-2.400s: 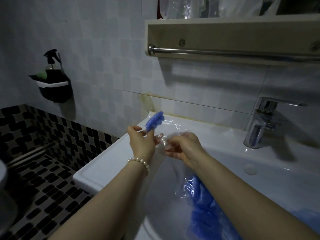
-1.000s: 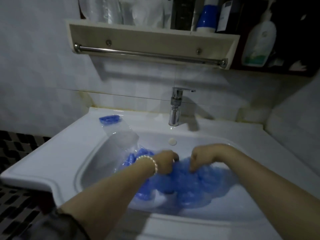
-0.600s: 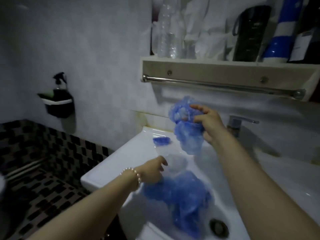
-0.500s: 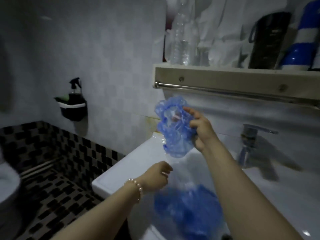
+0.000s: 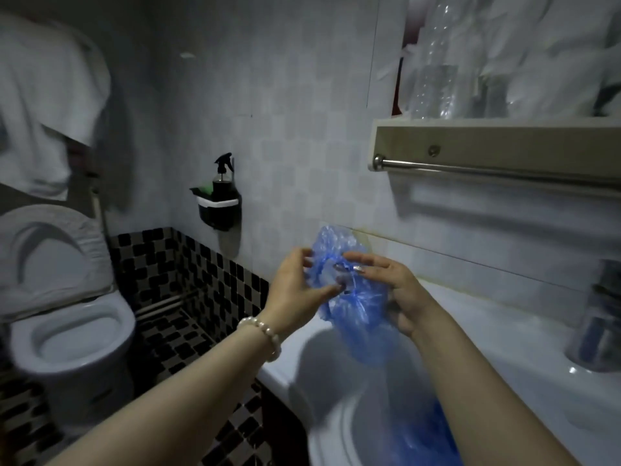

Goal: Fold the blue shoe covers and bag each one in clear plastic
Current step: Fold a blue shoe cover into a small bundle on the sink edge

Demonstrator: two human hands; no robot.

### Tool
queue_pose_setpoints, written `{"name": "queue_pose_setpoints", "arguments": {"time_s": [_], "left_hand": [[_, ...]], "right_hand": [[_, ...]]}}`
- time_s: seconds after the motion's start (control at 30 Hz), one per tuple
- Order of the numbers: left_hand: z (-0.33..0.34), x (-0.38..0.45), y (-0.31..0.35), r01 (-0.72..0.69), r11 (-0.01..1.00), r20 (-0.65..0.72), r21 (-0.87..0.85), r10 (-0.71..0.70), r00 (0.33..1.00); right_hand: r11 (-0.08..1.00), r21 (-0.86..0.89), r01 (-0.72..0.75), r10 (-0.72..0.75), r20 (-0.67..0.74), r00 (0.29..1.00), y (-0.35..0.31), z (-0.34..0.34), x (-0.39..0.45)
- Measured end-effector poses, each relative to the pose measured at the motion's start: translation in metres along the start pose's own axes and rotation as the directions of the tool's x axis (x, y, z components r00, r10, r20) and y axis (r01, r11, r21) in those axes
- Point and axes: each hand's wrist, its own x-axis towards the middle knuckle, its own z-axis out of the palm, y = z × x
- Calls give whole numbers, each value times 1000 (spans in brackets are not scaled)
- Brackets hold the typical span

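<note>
A dim bathroom seen from a person's head, looking down at two bare forearms raised over a white sink (image 5: 497,334). Between the hands hangs one crumpled blue shoe cover (image 5: 353,297), held in the air above the sink's left end. The left hand (image 5: 295,290), with a pearl bracelet (image 5: 262,331) on its wrist, curls its fingers and thumb around the cover's left edge. The right hand (image 5: 396,290) grips the cover's right side, fingers reaching across the gathered opening. The cover's lower part dangles toward the basin. Low in the basin, at the bottom right, lies a pile of more blue covers (image 5: 426,435), partly hidden by the right forearm. A chrome tap (image 5: 598,314) stands at the far right. Above it a shelf (image 5: 497,142) with a metal rail carries clear plastic items, too blurred to identify. On the tiled wall a black holder (image 5: 220,206) contains a spray bottle. A toilet (image 5: 60,297) with its lid up stands at the left, below a hanging white towel (image 5: 43,102).
</note>
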Motion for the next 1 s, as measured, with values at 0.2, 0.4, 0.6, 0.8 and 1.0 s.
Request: {"name": "queue_pose_setpoints", "arguments": {"time_s": [0.2, 0.4, 0.6, 0.8, 1.0], "left_hand": [[17, -2, -5, 196, 980, -82, -44, -199, 977], [6, 8, 4, 363, 901, -186, -239, -409, 893], [8, 5, 21, 445, 825, 29, -348, -465, 885], [11, 8, 23, 321, 946, -52, -32, -323, 945], [8, 4, 37, 143, 958, -117, 248, -117, 986]], "right_hand": [[999, 49, -14, 21, -134, 991, -4, -24, -3], [996, -88, 14, -35, -240, 970, -1, -34, -2], [897, -416, -149, -62, -452, 890, 4, -26, 7], [355, -930, -93, -379, -235, 895, -1, -3, 0], [196, -957, -212, -54, -227, 973, 18, 8, -2]]}}
